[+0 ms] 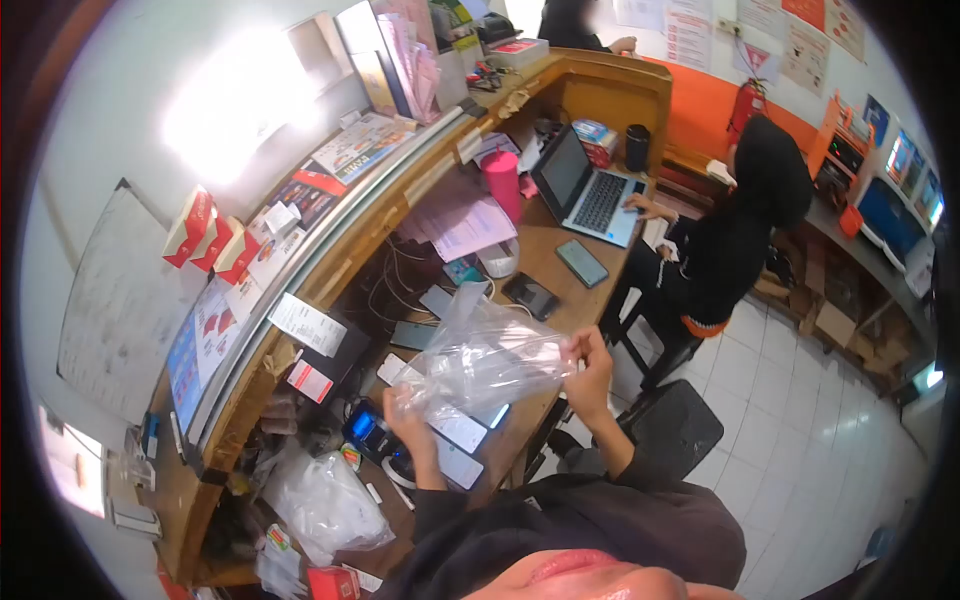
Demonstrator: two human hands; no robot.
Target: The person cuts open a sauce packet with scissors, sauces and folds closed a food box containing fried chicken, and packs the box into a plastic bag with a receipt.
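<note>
A clear plastic bag is stretched between my two hands above the desk. My right hand pinches its right edge with closed fingers. At the other side, my left hand grips the bag's lower left part. Through and around the plastic, several phones lie on the desk, including a light-screened phone just below the bag. A small card terminal with a lit blue screen sits left of my left hand. What the bag contains, if anything, cannot be made out.
A laptop, a pink tumbler and a green-screened phone occupy the far desk. One person in a black hood sits there, a hand on the laptop. A raised wooden counter runs along the left. More plastic bags lie lower left.
</note>
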